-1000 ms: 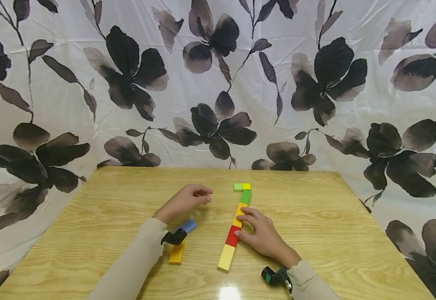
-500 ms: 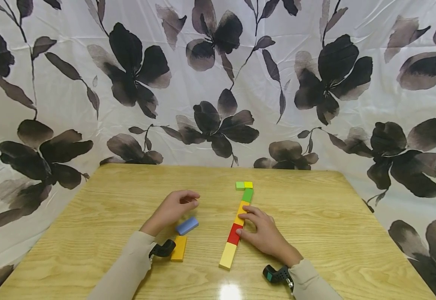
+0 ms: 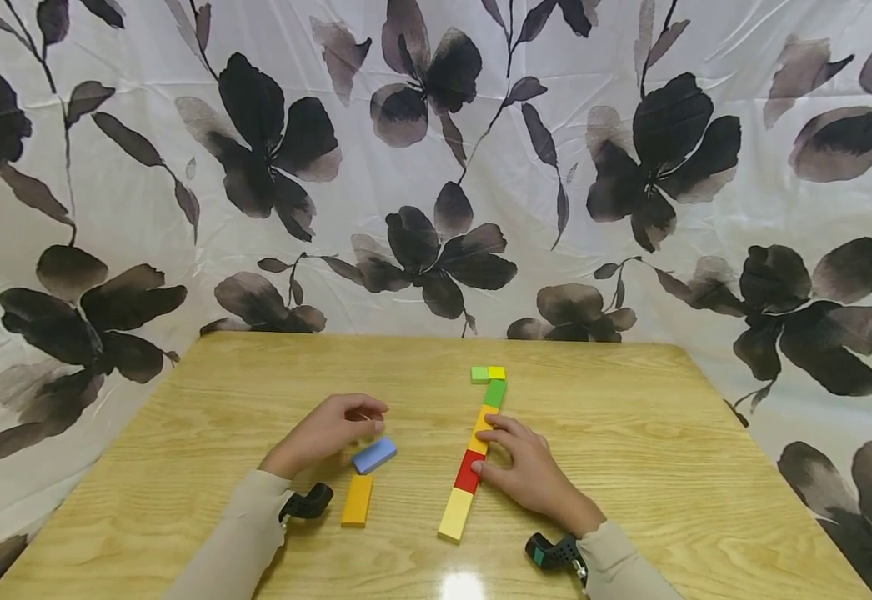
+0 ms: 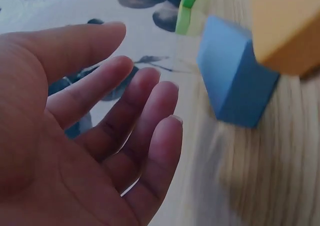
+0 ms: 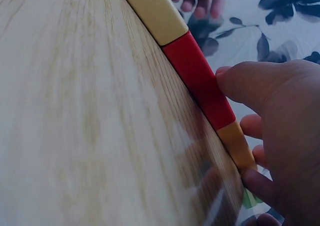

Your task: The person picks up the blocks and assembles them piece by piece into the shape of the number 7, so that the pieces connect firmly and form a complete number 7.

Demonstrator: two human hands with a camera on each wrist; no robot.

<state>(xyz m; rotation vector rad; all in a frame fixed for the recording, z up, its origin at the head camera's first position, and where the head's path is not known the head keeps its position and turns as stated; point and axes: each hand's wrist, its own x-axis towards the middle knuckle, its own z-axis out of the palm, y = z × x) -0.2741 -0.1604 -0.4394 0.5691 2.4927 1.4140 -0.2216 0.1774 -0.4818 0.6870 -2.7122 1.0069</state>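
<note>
My right hand (image 3: 529, 471) rests at a row of flat blocks, thumb tip at the edge of the red block (image 3: 468, 473) and fingertips on the orange block (image 3: 477, 444) beyond it. Nearest to me, the row starts with a pale yellow block (image 3: 454, 515); a green block (image 3: 494, 392) lies at its far part. Left of the row, my left hand (image 3: 327, 433) hovers with loosely bent fingers and holds nothing. Close by its fingertips lies a blue block (image 3: 374, 455), also beside the hand in the left wrist view. A second orange block (image 3: 357, 501) lies just nearer to me.
At the row's far end, a small light green block (image 3: 478, 375) and a small yellow block (image 3: 496, 372) sit side by side. The wooden table (image 3: 593, 392) ends at a floral cloth (image 3: 421, 167) hanging behind. Each wrist wears a black camera.
My left hand has drawn back left and toward me, bringing the blue and orange blocks fully into view. The right hand has kept its place at the row.
</note>
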